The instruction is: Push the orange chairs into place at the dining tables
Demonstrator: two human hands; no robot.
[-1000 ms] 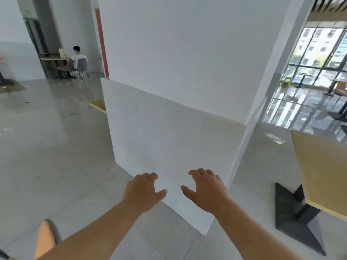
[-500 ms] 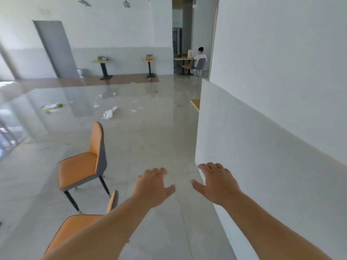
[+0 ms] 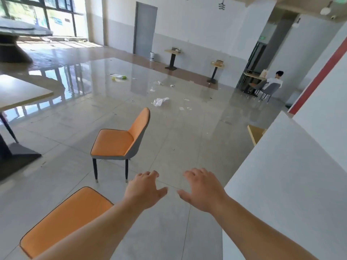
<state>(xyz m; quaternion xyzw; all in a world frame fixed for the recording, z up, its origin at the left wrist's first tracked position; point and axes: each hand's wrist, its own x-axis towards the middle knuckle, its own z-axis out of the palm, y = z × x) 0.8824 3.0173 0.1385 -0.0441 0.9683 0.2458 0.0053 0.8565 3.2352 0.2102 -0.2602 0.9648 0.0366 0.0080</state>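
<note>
Reaching forward with both hands empty, two orange chairs not yet at a table.

Held out palm-down and side by side, the left hand [image 3: 144, 192] and right hand [image 3: 203, 190] have fingers spread and loosely bent, gripping and touching nothing, probably readied to take a chair back. At eleven o'clock from them, well apart on open floor, stands the far orange chair [image 3: 116, 143]. Its backrest is toward two o'clock and its seat opens toward the dining table [image 3: 20, 92] at nine o'clock, so a push on the backrest looks the natural way to send it in. The near orange chair [image 3: 65, 220] sits at eight o'clock, partly under the left forearm; whether seat or back shows, I cannot tell. A white partition [image 3: 291, 184] closes off three o'clock, which likely keeps the arms angled left.
</note>
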